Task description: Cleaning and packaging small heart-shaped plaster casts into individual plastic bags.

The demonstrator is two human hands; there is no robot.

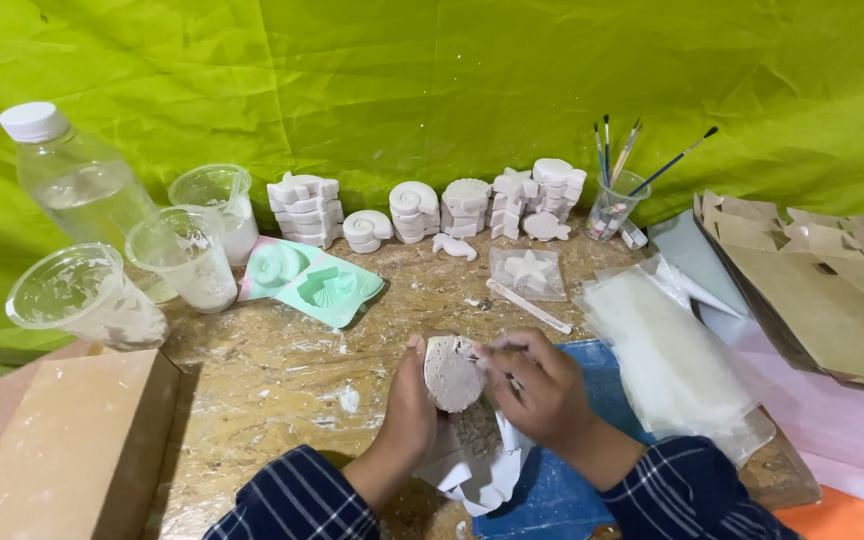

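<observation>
**Desk:** What do you have in the hands right now?

**Operator:** From the head view, my left hand (404, 405) is clamped on a round plaster cast (452, 375), thumb on its upper edge, flat rough side turned up toward me. My right hand (542, 390) is closed too, fingers curled against the cast's right edge. It may be pinching a small tool there, but I can't make it out.

**Desk:** Where does the cast sit relative to the counter?

**Operator:** Held above the counter (272, 370), near the front edge, over a crumpled white paper (477, 470) and a blue sheet (552, 490). Both hands are close together on the piece.

**Desk:** What's around it?

**Operator:** Behind, along the green backdrop (432, 80), I see stacks of white shell casts (427, 212), with a single star-shaped one in a clear bag (529, 272) in front of them. A mint-green mould (330, 290) lies to the left of that. Further left stand three clear plastic cups (187, 255) with white residue and a capped water bottle (82, 185). A cup of brushes (614, 205) stands right of the stacks. A pile of clear bags (667, 350) lies just right of my right hand, flattened cardboard boxes (812, 290) beyond it, and a brown box (72, 440) at front left.
</observation>
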